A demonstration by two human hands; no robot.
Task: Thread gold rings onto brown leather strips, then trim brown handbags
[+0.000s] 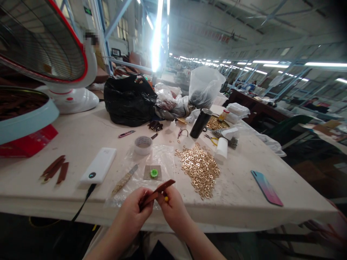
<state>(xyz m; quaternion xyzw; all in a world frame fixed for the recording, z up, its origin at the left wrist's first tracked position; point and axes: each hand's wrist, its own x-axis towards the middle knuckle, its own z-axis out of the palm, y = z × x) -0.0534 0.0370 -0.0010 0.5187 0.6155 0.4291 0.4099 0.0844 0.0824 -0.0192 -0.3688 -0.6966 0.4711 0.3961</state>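
Close to the table's front edge, brown leather straps (pixel 165 186) are pinched in my left hand (pixel 138 205), its fingers closed around their lower part. My right hand (pixel 172 206) is closed on the same straps from the other side. A small yellow ball-shaped tip (pixel 166 199) shows at my right fingers; the rest of it is hidden. Just beyond my hands, a green round piece (pixel 154 173) sits on a small grey-brown plate (pixel 146 174). A wrapped-handle knife (pixel 125 179) lies to the left. Right of my hands spreads a pile of gold metal rings (pixel 200 169).
At left are several brown straps (pixel 55 169), a white power bank (pixel 99 164) with a cable, and a fan (pixel 70 97). A tape roll (pixel 143 145), black cylinder (pixel 200 123), white roll (pixel 222 148) and black bag (pixel 128 101) stand farther back. A phone (pixel 266 187) lies at right.
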